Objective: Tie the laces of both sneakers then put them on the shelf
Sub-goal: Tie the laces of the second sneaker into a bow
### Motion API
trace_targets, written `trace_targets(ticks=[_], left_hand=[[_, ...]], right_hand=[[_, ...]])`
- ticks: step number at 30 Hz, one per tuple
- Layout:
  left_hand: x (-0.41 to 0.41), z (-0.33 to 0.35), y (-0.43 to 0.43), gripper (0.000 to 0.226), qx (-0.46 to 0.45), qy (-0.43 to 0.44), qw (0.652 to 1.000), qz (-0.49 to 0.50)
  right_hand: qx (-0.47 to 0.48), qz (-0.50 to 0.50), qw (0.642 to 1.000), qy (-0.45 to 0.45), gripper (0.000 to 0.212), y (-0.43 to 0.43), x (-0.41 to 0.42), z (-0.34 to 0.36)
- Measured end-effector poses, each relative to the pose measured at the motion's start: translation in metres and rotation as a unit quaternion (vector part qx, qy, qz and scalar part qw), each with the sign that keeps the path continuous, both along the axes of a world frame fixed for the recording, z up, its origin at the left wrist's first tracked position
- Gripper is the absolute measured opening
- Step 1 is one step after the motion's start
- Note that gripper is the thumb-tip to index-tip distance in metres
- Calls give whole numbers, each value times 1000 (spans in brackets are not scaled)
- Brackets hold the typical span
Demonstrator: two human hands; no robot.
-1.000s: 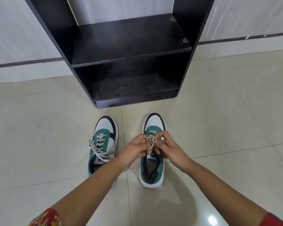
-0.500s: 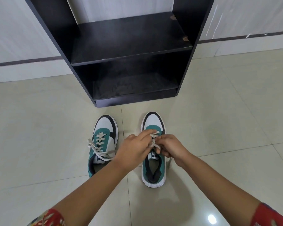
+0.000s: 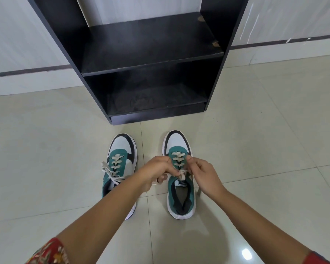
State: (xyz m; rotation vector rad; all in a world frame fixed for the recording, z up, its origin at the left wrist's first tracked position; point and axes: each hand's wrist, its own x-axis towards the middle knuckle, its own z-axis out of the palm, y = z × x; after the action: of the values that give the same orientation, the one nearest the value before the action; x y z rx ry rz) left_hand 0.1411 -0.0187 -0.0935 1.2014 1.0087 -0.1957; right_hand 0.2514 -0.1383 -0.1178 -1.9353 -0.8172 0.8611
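A: Teal-and-white right sneaker: position?
B: On the floor tiles, in front of the black shelf, beside the left sneaker.
A: Hands?
B: Left hand and right hand, both pinching the cream laces over the right sneaker's tongue, nearly touching. Left sneaker's laces loose.

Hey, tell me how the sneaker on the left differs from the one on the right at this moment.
The left sneaker has nobody's fingers on it, and its laces splay loosely over its outer side; the right sneaker has the left hand and right hand pinching its laces over the tongue. The left forearm hides the left sneaker's heel, while the right sneaker's opening shows fully. Both are teal, white and black, standing on the floor with toes toward the shelf.
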Motion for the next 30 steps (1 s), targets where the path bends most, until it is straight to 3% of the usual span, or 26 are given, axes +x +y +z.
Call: trace_targets(ticks=[2,3,7,9,14,20,24,26,30], left_hand=[[-4,-1,1,26,-51,1,998,44],[-6,-2,1,25,-63,-2,996,58],[-9,-7,-4,15,-73,-7,994,75],[-7,-8,-7,14,-74,-13,994,74],[-6,-9,-8,7,-70,-25,990,120],[-17,-24,-16,10,-127,-47,956,259],[-28,-29,-19,13,-174,-59,925,333],[-29,-30,-21,16,-193,-68,906,369],[-29,-38,-22,18,-176,-42,905,384]], right_hand=[[-27,11,970,-241,46,-13,4,-11],[-18,4,954,-298,48,-19,5,-13],[6,84,972,-218,46,-24,-5,-3],[-1,125,966,-227,45,-20,-9,-8],[71,59,996,19,38,-17,-2,-15],[94,-106,970,197,32,-16,-3,-11],[84,-205,931,290,26,-21,0,-9],[101,-203,906,357,37,-22,-4,-10],[149,-253,810,507,45,-19,-9,-8]])
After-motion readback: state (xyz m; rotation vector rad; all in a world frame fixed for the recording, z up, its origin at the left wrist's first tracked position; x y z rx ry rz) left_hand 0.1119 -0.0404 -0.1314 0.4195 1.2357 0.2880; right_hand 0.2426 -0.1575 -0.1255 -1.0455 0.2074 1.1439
